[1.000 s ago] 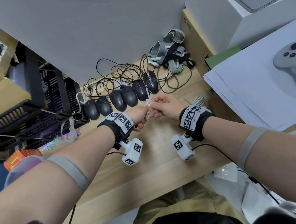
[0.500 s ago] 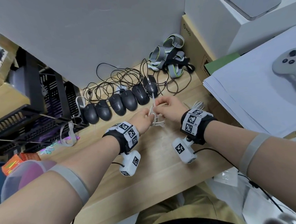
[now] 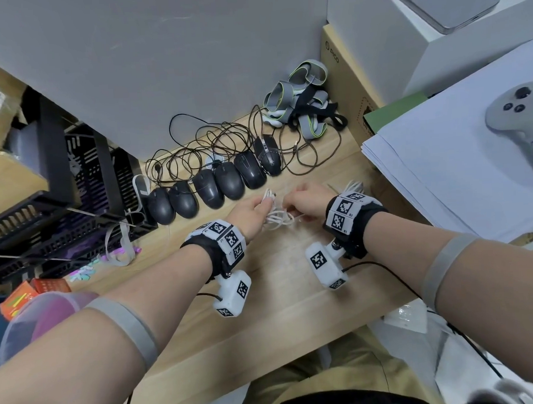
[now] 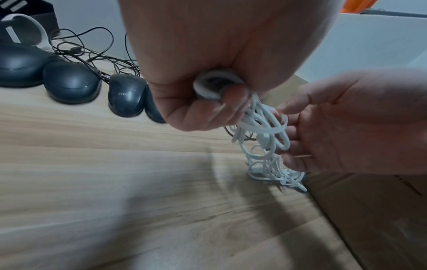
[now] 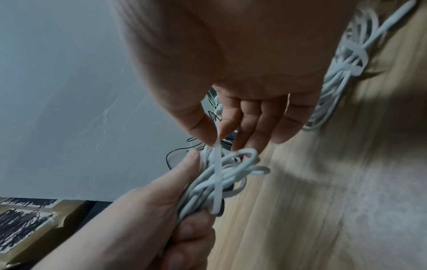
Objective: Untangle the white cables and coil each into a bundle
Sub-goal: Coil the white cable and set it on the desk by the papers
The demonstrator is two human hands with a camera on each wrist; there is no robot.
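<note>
Above the wooden desk (image 3: 282,296), the left hand (image 3: 250,209) grips a tangle of white cables (image 3: 277,216); the right hand (image 3: 306,199) pinches one flat strand (image 5: 217,164) between thumb and forefinger. A row of black mice (image 3: 215,186) lies at 12 o'clock. Another white cable bundle (image 5: 346,69) rests at 2 o'clock, beside the paper stack (image 3: 461,167).

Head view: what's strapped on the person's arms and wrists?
Bare forearms, no sleeves. Each wrist carries a black strap with white blocks printed with black square markers: left wrist band, right wrist band. A white marker-covered camera box hangs under each, left, right, each trailing a thin black cable. A grey elastic band circles each upper forearm.
</note>
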